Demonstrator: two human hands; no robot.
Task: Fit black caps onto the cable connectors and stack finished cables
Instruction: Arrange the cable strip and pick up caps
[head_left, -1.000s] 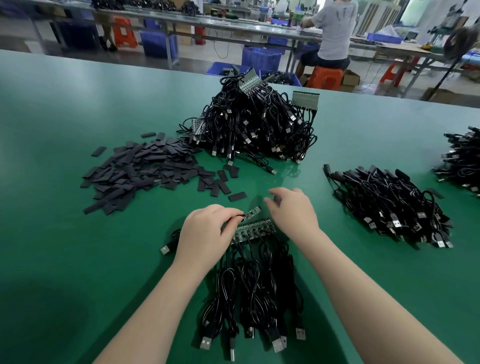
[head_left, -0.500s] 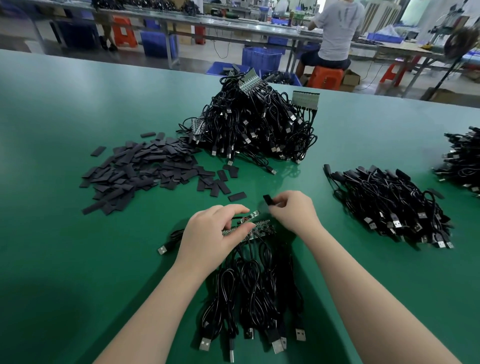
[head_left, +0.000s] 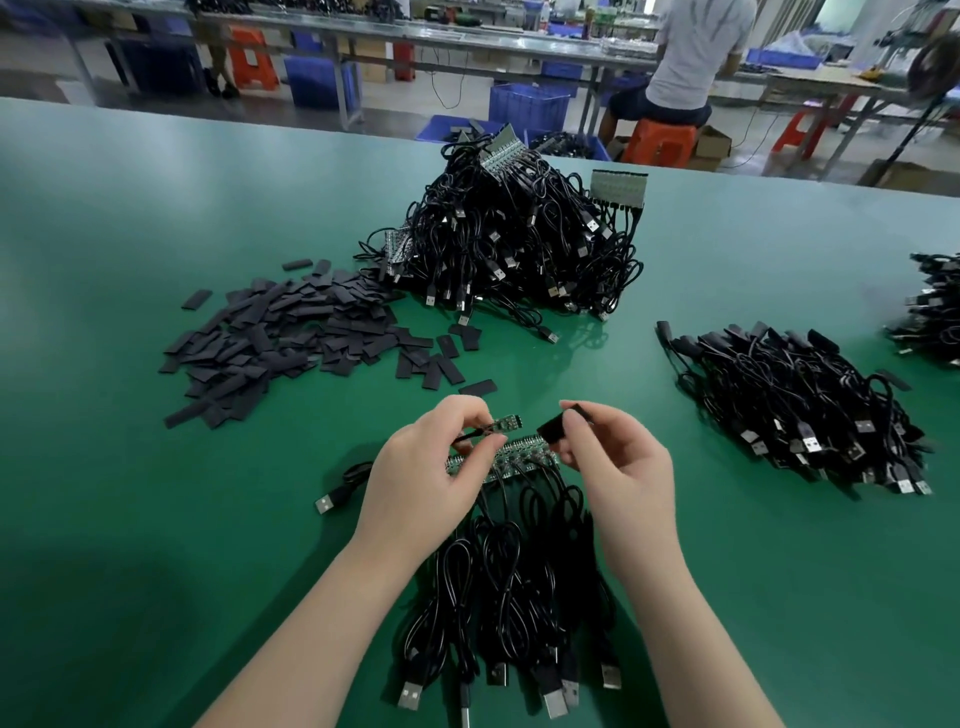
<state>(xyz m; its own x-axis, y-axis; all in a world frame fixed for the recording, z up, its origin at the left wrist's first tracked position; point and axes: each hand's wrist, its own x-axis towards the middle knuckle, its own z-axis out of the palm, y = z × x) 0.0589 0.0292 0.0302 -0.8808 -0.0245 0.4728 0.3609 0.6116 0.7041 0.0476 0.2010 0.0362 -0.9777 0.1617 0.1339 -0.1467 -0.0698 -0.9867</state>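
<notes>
My left hand (head_left: 431, 473) pinches the cable connector (head_left: 503, 424), a small green circuit strip on a black lead, just above the table. My right hand (head_left: 618, 467) pinches a black cap (head_left: 555, 429) a short gap to the right of that connector's tip. Below both hands lies a row of joined connectors (head_left: 524, 457) with their black USB cables (head_left: 509, 597) trailing toward me. A loose spread of black caps (head_left: 280, 343) lies at the left. A stack of capped cables (head_left: 800, 405) lies at the right.
A tall heap of uncapped cables (head_left: 519, 244) sits at the middle back of the green table (head_left: 130, 519). Another cable pile (head_left: 935, 312) is at the far right edge. One loose USB plug (head_left: 324, 503) lies left of my left hand. A seated person (head_left: 691, 62) works beyond the table.
My right hand picked a black cap off the table and lifted it toward the connector. My left hand raised the single connector off the row.
</notes>
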